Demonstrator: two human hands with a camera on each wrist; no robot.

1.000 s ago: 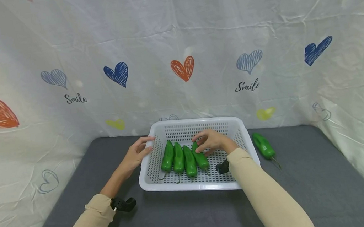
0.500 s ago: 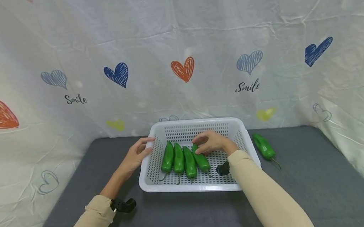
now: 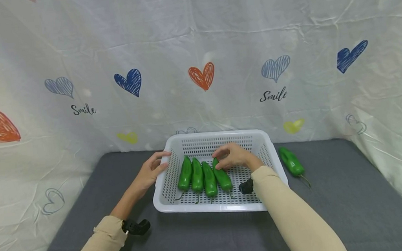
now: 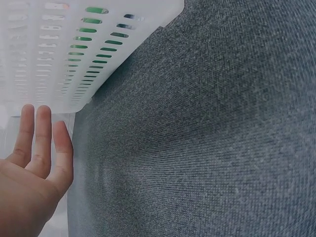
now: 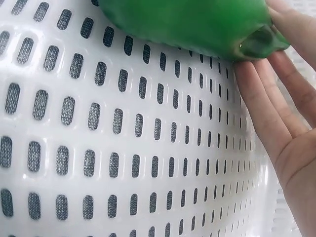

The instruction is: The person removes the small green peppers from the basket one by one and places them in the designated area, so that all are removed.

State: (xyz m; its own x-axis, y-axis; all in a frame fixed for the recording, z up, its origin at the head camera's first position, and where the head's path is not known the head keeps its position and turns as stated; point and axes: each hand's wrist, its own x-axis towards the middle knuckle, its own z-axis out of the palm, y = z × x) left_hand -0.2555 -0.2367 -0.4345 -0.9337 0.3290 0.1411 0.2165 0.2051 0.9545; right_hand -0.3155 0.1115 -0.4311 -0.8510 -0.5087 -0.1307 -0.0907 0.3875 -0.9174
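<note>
Several long green chili peppers (image 3: 197, 176) lie side by side in a white perforated plastic basket (image 3: 207, 208). My right hand (image 3: 233, 155) reaches into the basket and pinches the far end of the rightmost green chili pepper (image 3: 223, 179). In the right wrist view, fingers and thumb sit around the end of this green chili pepper (image 5: 197, 24), close over the basket floor. My left hand (image 3: 148, 173) touches the basket's left rim with extended fingers. The left wrist view shows those fingers (image 4: 42, 138) nearly straight beside the slotted wall (image 4: 74, 54).
Another green chili pepper (image 3: 291, 161) with a curved stem lies on the dark grey cloth (image 3: 337, 193), just right of the basket. Behind the table hangs a pale curtain (image 3: 172, 116) printed with hearts. Each wrist wears a black device (image 3: 136, 227).
The fingers of my right hand have drawn in slightly at the pepper's far end. That pepper's stem end has shifted a little right and toward me. My left hand stays at the rim.
</note>
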